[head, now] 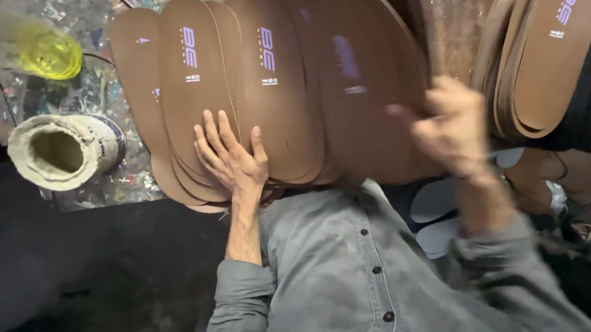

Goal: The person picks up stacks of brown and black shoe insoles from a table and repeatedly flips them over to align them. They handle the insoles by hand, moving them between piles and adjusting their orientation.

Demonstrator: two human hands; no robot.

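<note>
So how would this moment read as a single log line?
left hand: flat on fanned brown insoles | right hand: blurred, gripping the fan's right edge | second insole stack: right | crusted pot, yellow bottle: left

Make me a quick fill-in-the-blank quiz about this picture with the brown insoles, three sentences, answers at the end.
1. The left hand presses flat on a fanned row of ______ insoles.
2. The crusted open pot lies on its ______ at the left of the paint-spattered bench.
3. The blurred right hand is at the fan's ______ end, beside a second stack of insoles.

Missing words: brown; side; right
</note>
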